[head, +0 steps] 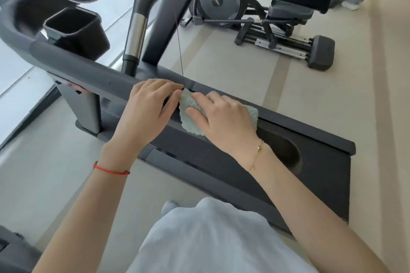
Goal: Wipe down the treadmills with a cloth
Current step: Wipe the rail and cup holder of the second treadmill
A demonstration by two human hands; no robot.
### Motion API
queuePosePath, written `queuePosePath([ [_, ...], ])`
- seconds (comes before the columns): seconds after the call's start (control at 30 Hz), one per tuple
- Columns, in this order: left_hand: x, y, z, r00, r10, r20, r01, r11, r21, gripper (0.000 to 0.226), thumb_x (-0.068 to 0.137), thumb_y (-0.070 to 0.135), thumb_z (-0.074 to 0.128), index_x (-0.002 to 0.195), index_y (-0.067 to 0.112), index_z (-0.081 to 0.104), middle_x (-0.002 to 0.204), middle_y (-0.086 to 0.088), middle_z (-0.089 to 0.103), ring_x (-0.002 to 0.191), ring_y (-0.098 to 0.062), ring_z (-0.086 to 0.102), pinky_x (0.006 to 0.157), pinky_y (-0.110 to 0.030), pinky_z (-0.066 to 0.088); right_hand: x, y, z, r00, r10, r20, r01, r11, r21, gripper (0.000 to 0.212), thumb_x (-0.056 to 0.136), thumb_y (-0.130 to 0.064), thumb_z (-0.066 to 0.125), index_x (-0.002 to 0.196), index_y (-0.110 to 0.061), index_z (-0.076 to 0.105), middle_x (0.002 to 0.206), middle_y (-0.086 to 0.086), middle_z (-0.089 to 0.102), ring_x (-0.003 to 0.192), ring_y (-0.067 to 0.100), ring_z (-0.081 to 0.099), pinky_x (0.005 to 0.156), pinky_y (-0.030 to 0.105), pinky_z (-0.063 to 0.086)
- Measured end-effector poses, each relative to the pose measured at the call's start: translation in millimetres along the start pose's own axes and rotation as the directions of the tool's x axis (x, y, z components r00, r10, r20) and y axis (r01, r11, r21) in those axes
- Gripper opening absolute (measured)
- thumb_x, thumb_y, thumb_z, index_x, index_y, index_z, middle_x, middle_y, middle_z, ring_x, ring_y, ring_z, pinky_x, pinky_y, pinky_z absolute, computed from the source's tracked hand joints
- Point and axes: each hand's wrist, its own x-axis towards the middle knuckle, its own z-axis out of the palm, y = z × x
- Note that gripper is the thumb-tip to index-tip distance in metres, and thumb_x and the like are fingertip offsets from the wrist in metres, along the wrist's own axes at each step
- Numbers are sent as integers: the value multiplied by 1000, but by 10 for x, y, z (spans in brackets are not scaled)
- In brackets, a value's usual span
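Dark grey treadmill (288, 162) fills the middle of the view: matte plastic side rails, a black textured belt deck, a smooth curved grey handrail (66, 60) sweeping from the left edge toward the centre. An upright post with a brushed-metal sleeve (136, 33) rises to a console trimmed in red. A thin dark red safety cord (177, 33) hangs straight down from the console to the handrail.

Beige floor (244, 66) with paler stripes. Black and grey elliptical-type machine (266, 22) stands on it beyond the treadmill, well apart. Glossy black square bin-shaped holder (73, 26) sits behind the handrail, left of the post.

Pale green fluffy cloth (188, 115), soft pile, rounded lower edge, lies on the handrail's near end, between the two hands.

Right hand (221, 119) lies over the cloth, fingers spread and fairly straight, pressing it flat to the rail; cloth shows past the fingertips and along the outer edge of the hand. Thin gold chain bracelet (257, 153) at that wrist.

Left hand (150, 111) just beside, fingers curled over the rail, fingertips pinching the cloth's top corner where the cord ends. Red string bracelet (111, 169) at that wrist.
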Motion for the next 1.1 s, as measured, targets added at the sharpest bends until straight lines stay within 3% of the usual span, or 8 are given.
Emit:
queuePosePath([
  [0.2,135,-300,-29,989,116,97,-112,993,-41,34,103,32,41,115,19,69,114,7,70,113,-16,60,106,-35,34,-364,87,-120,990,137,-46,-135,990,30,51,98,-59,30,128,-29,57,102,-7,63,89,18,60,77,32,49],
  [0.3,140,-425,-44,969,194,153,-186,980,-65,33,102,34,43,117,20,68,114,8,69,114,-14,60,108,-32,33,-308,56,-101,928,359,-96,-362,932,-17,48,95,-61,31,104,-28,65,86,-7,65,78,20,61,61,27,37],
  [0.4,146,-523,-52,945,265,189,-250,963,-100,36,102,35,43,122,18,66,117,6,69,115,-16,61,108,-35,36,51,-213,84,910,401,-110,-410,909,-79,48,95,-60,31,84,-25,61,71,-5,59,69,22,59,53,28,32],
  [0.6,172,-585,-59,926,312,211,-290,948,-129,37,100,33,43,124,16,65,121,3,68,114,-20,61,106,-38,38,-211,-436,142,888,337,-314,-357,934,-8,41,99,-51,46,108,-19,70,97,-3,67,89,22,60,80,34,46],
  [0.77,183,-559,-68,925,311,218,-280,947,-159,37,100,34,44,123,15,65,119,2,68,110,-21,62,106,-39,38,-310,-161,27,727,575,-375,-641,764,-70,47,97,-52,43,75,-17,65,72,0,66,71,25,56,65,31,34],
  [0.83,173,-506,-60,931,295,216,-255,947,-196,37,100,35,43,121,16,66,117,3,69,106,-21,62,105,-41,39,-128,-258,77,743,576,-340,-635,767,-90,47,93,-55,44,69,-18,61,66,-2,63,67,24,56,63,30,31],
  [0.97,160,-318,-22,933,298,202,-240,933,-268,35,98,33,44,118,16,68,114,3,69,98,-22,63,100,-44,43,-252,-378,130,848,416,-328,-444,896,-11,41,94,-54,52,100,-19,72,95,-6,70,92,18,62,84,33,45],
  [1.1,142,-119,61,925,310,219,-244,928,-281,36,97,34,44,119,16,67,116,3,68,105,-23,61,105,-39,38,-774,-77,-23,800,480,-360,-508,861,21,41,96,-51,51,111,-17,68,108,-4,67,106,21,57,97,35,41],
])
